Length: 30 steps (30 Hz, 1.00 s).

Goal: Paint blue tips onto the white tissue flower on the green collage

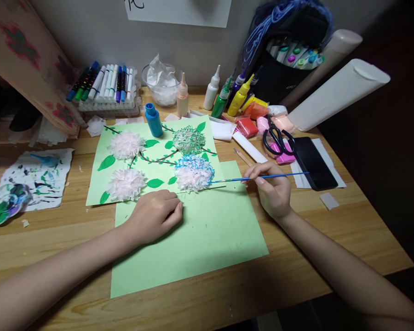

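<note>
My right hand pinches a thin blue paintbrush, its tip at the lower right edge of a fluffy paper flower. That flower is blue along its top and pale pink below. It sits on a light green sheet with painted leaves and dark stems. A green-tipped flower and two pale pink ones are on the same sheet. My left hand rests with fingers curled at the sheet's lower edge, over a second green sheet; whether it holds anything is hidden. An uncapped blue paint bottle stands on the upper sheet.
Several paint bottles, a glass bowl with white paper and a marker box line the back. On the right lie black scissors and a phone. A paint-smeared palette is at left.
</note>
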Each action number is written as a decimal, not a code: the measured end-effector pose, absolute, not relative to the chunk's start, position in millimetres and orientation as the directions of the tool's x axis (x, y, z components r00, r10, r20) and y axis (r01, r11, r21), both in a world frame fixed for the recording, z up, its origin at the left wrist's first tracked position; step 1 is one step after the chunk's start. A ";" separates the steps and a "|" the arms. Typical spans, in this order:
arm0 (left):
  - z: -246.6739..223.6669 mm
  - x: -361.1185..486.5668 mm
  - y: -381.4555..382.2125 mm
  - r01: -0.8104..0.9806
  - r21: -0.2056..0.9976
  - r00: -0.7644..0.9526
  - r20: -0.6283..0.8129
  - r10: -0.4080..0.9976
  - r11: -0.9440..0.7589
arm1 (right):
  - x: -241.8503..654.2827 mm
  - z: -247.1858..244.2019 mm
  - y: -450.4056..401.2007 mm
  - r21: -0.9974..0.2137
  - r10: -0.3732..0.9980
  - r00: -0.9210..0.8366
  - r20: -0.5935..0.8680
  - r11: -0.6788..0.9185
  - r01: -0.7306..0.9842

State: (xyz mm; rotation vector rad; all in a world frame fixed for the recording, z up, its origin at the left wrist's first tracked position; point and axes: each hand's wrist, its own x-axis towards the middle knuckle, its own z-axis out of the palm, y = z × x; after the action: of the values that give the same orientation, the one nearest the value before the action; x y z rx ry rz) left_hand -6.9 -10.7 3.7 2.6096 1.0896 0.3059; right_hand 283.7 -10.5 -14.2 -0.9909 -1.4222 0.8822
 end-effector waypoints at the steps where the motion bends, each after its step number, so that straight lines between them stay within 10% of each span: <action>1: 3.8 -7.0 -10.7 0.656 0.349 0.691 0.080 0.719 -0.669 | 283.9 -15.6 -9.3 -0.944 0.945 -0.004 0.327 0.326 0.056; 30: 4.0 -6.7 -14.0 0.677 0.325 0.667 0.107 0.737 -0.660 | 280.5 -16.7 -1.0 -0.984 0.986 -0.005 0.169 0.168 -0.053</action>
State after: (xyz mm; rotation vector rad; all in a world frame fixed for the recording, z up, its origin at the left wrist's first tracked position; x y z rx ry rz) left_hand -6.7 -14.0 4.0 2.6260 1.1366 0.3361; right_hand 280.5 -1.0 -16.7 -1.0410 -1.2530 1.1152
